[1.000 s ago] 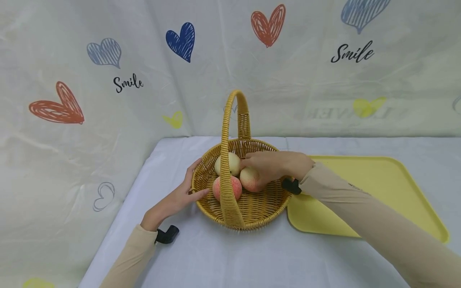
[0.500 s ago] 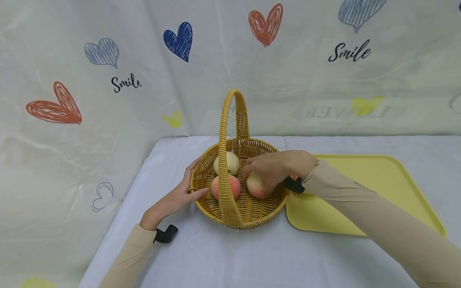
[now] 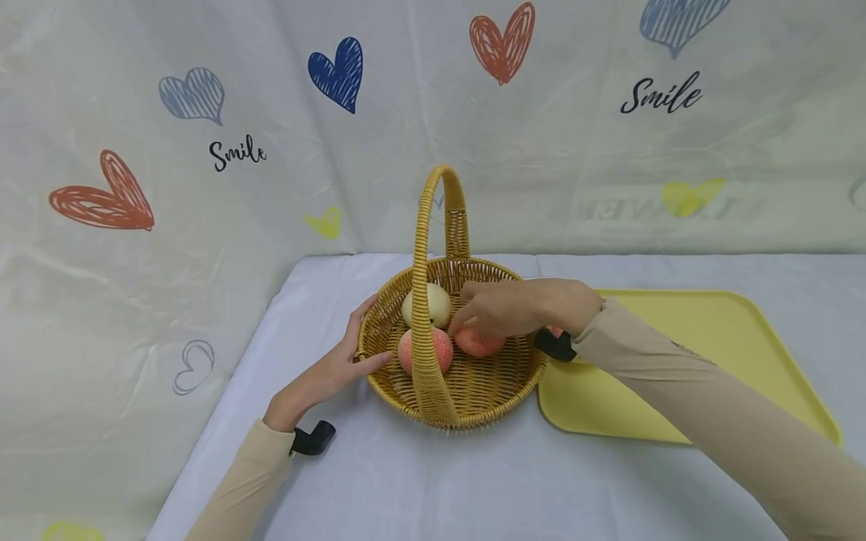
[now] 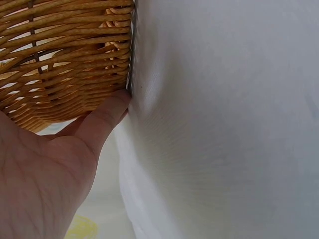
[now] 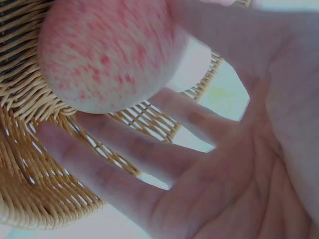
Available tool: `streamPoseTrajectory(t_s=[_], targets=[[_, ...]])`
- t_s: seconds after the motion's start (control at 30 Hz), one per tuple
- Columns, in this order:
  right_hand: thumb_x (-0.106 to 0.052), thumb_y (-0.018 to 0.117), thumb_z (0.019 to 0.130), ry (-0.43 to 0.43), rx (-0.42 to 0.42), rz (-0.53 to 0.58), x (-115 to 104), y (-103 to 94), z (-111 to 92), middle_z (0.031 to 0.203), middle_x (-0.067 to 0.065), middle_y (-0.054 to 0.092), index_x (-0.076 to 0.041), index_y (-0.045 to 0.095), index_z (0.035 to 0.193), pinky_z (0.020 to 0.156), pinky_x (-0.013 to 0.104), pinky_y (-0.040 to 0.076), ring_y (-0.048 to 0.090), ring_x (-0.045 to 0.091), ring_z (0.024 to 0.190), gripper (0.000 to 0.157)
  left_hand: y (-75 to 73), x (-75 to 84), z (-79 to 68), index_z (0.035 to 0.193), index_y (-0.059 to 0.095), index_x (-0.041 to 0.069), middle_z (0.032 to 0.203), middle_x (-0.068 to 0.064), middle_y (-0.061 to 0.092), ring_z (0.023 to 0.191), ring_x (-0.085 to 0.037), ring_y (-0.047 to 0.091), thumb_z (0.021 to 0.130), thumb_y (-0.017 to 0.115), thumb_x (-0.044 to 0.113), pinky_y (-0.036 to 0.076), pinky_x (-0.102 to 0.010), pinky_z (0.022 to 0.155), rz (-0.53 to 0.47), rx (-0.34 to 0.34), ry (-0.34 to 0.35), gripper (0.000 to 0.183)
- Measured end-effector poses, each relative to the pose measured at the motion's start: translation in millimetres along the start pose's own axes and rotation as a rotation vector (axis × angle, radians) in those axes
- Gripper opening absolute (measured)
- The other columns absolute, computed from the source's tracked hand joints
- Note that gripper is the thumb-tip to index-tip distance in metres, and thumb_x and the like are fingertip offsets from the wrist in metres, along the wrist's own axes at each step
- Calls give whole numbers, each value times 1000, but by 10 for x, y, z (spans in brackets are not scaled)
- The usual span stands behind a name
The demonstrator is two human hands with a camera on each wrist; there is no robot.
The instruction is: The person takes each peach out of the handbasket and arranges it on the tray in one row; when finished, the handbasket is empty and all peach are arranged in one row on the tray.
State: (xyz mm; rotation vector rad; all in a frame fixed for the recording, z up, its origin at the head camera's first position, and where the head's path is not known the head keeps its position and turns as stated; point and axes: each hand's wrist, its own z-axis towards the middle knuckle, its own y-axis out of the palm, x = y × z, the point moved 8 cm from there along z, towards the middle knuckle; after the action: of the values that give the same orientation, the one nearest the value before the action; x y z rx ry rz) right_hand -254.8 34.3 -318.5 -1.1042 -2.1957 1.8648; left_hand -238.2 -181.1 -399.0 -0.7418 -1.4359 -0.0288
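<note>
A round wicker basket (image 3: pixel 504 406) with a tall handle stands on the table. My left hand (image 3: pixel 338 368) holds its left side, thumb over the rim and fingers along the outer wall. In the left wrist view, fingertips touch the wicker wall (image 4: pixel 65 64) near its bottom. My right hand (image 3: pixel 501 304) reaches inside, thumb and fingers around a red-speckled peach (image 5: pixel 109 55). Left of it, partly behind the handle, lies another pink peach (image 3: pixel 443 351). A pale cream round fruit (image 3: pixel 438 304) sits behind that one.
A yellow tray (image 3: pixel 683 323) lies right of the basket, partly under my right forearm. Something red (image 3: pixel 555 330) shows behind my right wrist, mostly hidden. A white cloth printed with hearts (image 3: pixel 386 128) hangs behind the table.
My right hand moved the peach rightward and nearer, then slightly back left. Its red side now shows where its cream side faced up. The left hand stays on the basket.
</note>
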Motion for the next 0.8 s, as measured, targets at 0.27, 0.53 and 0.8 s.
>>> streamPoseTrajectory(t_s=[0.27, 0.53, 0.8], targets=[[-10, 72, 99, 35, 25, 11, 14, 3, 10, 117, 7, 54, -20, 67, 138, 92, 41, 49, 55, 21, 101, 41, -2, -8, 11, 166, -4, 32, 174, -6, -3, 156, -35, 16, 102, 66, 30, 21, -56, 122, -7, 2, 3, 95], [-14, 77, 94, 59, 3, -22, 32, 45, 37, 111, 5, 54, -24, 69, 127, 91, 41, 48, 54, 21, 99, 35, 4, 10, 16, 167, -4, 31, 174, -6, -3, 157, -34, 16, 103, 66, 30, 20, -56, 122, -1, -1, 11, 94], [-9, 74, 93, 107, -9, -24, 68, 41, 17, 118, 6, 53, -19, 67, 127, 95, 42, 49, 57, 22, 105, 36, 4, 22, 5, 166, -3, 32, 174, -4, -1, 157, -33, 16, 103, 66, 29, 21, -55, 122, -8, -1, 11, 93]])
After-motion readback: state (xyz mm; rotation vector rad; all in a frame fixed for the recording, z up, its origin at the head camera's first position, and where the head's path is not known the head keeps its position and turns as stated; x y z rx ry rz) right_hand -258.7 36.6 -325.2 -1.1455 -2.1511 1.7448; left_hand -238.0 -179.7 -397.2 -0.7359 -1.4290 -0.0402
